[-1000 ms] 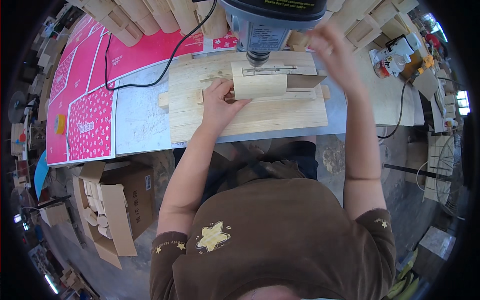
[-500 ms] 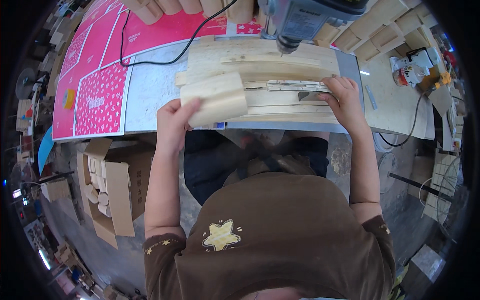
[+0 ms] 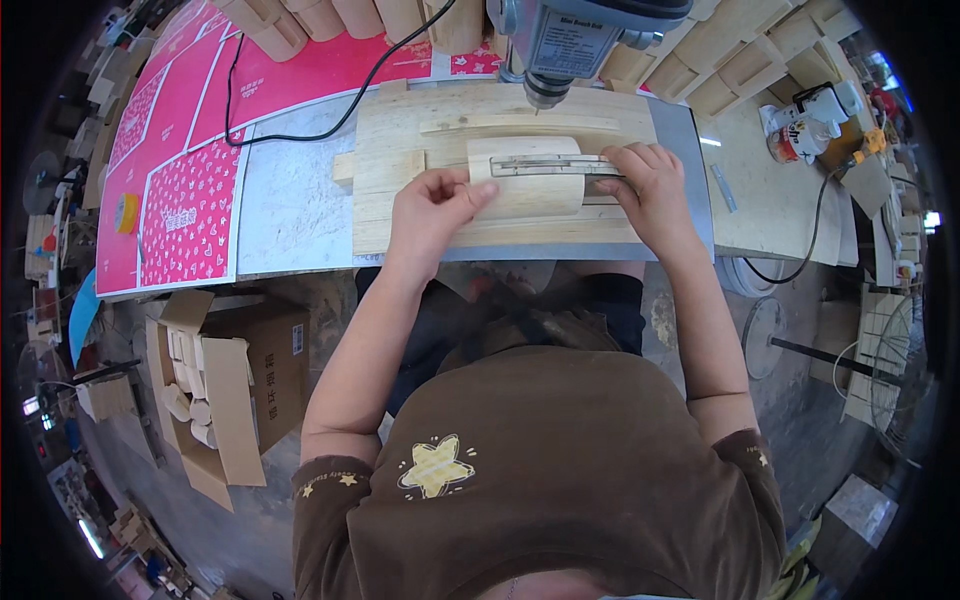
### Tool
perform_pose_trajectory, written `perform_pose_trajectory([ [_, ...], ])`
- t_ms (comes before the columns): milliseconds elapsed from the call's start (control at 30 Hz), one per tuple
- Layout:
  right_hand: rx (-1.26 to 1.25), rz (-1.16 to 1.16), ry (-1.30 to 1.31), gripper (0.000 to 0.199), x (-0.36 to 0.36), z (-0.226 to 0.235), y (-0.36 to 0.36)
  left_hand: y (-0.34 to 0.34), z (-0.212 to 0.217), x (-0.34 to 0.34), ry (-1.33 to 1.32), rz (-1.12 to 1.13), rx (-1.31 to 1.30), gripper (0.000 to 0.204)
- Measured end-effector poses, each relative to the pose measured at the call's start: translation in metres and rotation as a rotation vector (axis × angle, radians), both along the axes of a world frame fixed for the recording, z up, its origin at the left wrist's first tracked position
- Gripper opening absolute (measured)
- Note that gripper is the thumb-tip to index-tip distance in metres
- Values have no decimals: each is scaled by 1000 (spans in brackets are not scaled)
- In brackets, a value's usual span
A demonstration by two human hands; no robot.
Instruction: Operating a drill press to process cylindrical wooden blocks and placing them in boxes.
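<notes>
A pale curved wooden piece (image 3: 530,198) lies on the wooden jig board (image 3: 385,225) at the middle of the bench. My left hand (image 3: 430,215) pinches its left end, thumb on top. Across the top of the piece runs a narrow slotted strip (image 3: 545,165), like a thin template. My right hand (image 3: 650,190) grips the strip's right end, fingers above and thumb below. Just beyond the piece, the chuck (image 3: 545,92) of a grey bench drill (image 3: 575,45) hangs over the board, apart from my hands.
A black cable (image 3: 345,120) loops over the pink patterned sheet (image 3: 190,215) at left, beside a yellow tape roll (image 3: 126,212). Hollow wooden pieces (image 3: 265,28) line the back. At right stands a white tub (image 3: 800,140). A cardboard box (image 3: 245,400) of wooden parts sits on the floor.
My left hand has brought the curved wooden piece rightward and down onto the jig board, under the slotted strip. My right hand stays on the strip. The view has shifted slightly.
</notes>
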State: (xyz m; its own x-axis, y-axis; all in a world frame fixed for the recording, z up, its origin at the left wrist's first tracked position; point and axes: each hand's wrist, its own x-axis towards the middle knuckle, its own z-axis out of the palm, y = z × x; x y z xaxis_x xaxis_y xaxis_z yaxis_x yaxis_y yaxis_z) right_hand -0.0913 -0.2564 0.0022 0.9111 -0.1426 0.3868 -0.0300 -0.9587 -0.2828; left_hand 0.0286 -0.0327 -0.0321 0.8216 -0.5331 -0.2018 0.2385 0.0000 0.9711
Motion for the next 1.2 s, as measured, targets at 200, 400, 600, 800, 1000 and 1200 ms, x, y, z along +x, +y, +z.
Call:
perform_pose_trajectory([
  [200,46,-98,-99,32,24,-6,-11,-10,-28,0,-881,54,309,64],
  [400,125,-23,-158,38,43,-19,-8,-6,-42,29,-1040,135,532,61],
  [600,557,-47,-552,34,41,66,-27,-2,-46,36,-1046,49,457,55],
  [800,546,-9,-494,25,96,166,-38,-3,-43,36,-1059,44,426,54],
  [1000,-113,-255,-310,22,36,154,-1,-3,-46,36,-1023,32,430,54],
  [1200,63,-74,-554,5,10,55,27,-3,-48,37,-1027,34,420,55],
])
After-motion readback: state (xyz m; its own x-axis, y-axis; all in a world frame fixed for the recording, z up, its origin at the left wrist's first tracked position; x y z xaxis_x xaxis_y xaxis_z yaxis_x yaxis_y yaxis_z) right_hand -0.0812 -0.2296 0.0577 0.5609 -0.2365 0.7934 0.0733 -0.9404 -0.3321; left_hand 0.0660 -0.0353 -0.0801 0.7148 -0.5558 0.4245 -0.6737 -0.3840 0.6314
